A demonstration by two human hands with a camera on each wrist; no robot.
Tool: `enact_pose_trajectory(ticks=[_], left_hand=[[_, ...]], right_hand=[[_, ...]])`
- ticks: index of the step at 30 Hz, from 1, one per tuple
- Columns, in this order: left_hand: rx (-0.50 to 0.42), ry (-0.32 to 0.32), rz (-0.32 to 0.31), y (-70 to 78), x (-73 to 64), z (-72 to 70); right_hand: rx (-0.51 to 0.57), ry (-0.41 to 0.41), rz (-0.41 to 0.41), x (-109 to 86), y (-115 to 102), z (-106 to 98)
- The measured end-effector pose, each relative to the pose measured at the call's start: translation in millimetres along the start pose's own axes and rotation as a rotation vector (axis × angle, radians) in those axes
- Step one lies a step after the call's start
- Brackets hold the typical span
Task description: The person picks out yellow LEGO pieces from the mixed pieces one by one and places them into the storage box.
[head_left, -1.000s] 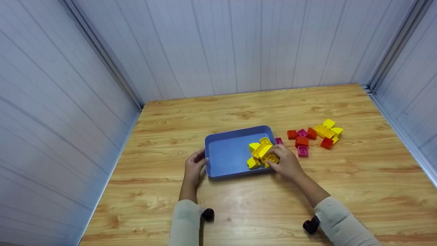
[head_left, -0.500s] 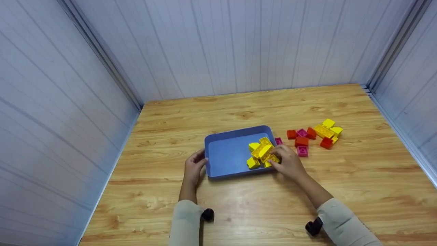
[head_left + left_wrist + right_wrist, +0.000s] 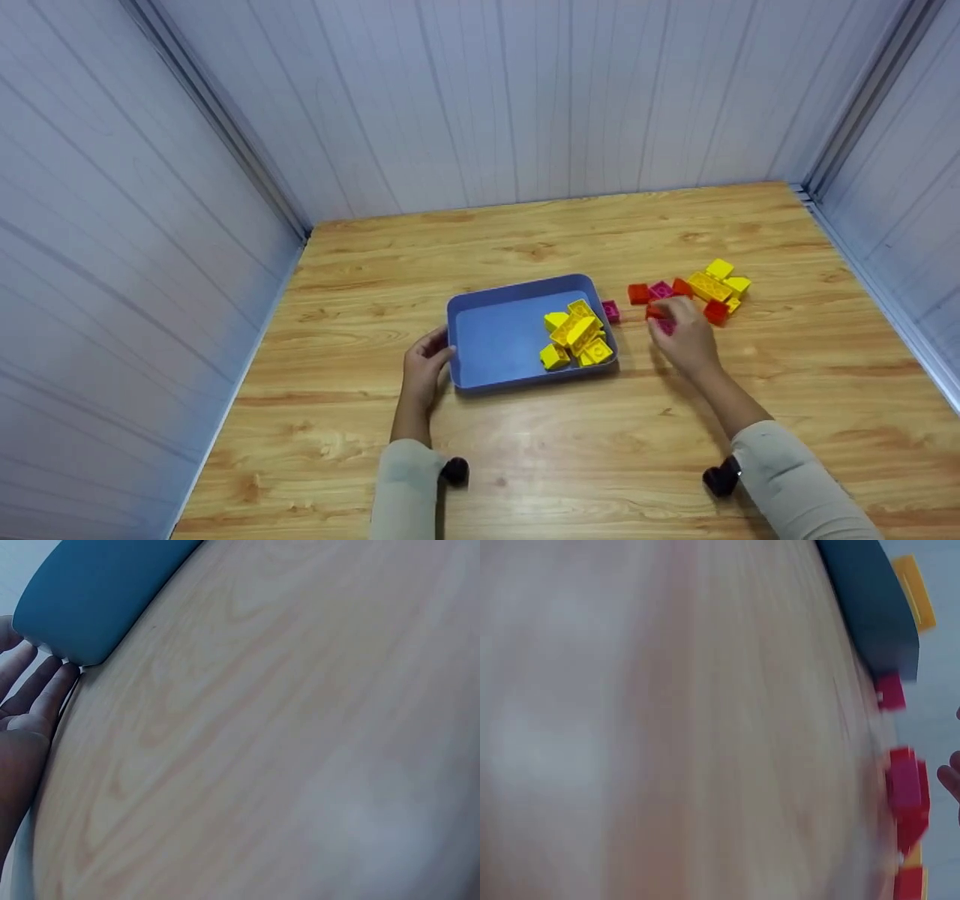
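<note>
My left hand (image 3: 422, 371) holds the left end of a shallow blue tray (image 3: 491, 337), thumb at the rim. In the left wrist view, its fingers (image 3: 54, 694) touch the tray's outer wall (image 3: 101, 600). Several yellow toy building bricks (image 3: 577, 334) lie heaped at the tray's right end. Over the loose bricks to the right hovers my right hand (image 3: 686, 341), partly covering a red brick (image 3: 654, 310) and a magenta brick (image 3: 665, 325). The right wrist view shows its fingertips (image 3: 950, 778) apart from the magenta brick (image 3: 905, 784).
Another magenta brick (image 3: 611, 311) lies against the tray's right side. Behind the right hand are a red brick (image 3: 638, 293), a magenta brick (image 3: 661, 290) and several yellow bricks (image 3: 710, 286). White panel walls (image 3: 480, 105) border the wooden table (image 3: 525, 457).
My right hand has left the yellow bricks in the tray and moved right, over the red and magenta bricks. The left hand and the tray have stayed in place.
</note>
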State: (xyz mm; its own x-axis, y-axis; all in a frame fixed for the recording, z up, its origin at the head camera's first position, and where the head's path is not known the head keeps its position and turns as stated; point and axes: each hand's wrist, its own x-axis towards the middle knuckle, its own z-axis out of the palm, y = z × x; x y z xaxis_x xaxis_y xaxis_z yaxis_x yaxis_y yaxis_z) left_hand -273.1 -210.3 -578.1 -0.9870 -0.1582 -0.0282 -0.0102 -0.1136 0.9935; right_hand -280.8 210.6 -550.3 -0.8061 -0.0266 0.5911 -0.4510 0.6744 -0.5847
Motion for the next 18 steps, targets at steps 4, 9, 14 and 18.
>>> enact_pose_trajectory(ticks=[4, 9, 14, 18], left_hand=[[0.009, -0.007, 0.002, 0.0, -0.8, -0.7], [0.012, -0.032, 0.007, 2.0, -3.7, 0.0], [0.019, -0.016, 0.018, -1.6, -1.7, 0.7], [0.019, -0.003, 0.013, 0.1, 0.1, 0.4]], right_hand=[[-0.050, -0.004, 0.104, 3.3, 20, -15], [-0.112, 0.052, 0.221, 3.8, 46, -30], [-0.095, 0.262, 0.449, 12.5, 61, -41], [-0.013, 0.277, 0.691, 24.6, 71, -52]])
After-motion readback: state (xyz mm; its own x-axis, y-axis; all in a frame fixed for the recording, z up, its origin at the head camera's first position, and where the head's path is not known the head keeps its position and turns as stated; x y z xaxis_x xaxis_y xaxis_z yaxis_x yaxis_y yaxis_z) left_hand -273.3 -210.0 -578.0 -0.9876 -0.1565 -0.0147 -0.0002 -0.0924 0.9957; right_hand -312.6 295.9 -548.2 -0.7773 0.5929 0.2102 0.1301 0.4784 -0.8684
